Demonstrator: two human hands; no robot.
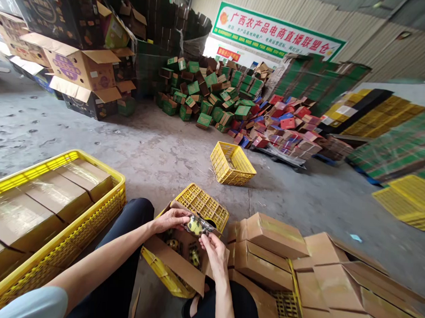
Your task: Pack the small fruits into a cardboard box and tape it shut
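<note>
My left hand (171, 221) pinches the left end of a clear plastic bag of yellow-green fruit (195, 226), which has dark spots on it. At its right end, the thumb and fingers of my right hand (215, 253) are closed on the plastic. The bag is above an open cardboard box (175, 262) between my knees. Inside that box lie more spotted yellow bags (194, 255), partly hidden by my hands and the flaps. Under the box is a yellow plastic crate (167, 274).
A long yellow crate (122, 184) at my left holds closed cartons (48, 187). Closed cartons (270, 234) are stacked at my right. Another yellow crate (232, 166) stands ahead on the concrete floor. Green boxes (205, 96) and red boxes (288, 123) lie heaped farther back.
</note>
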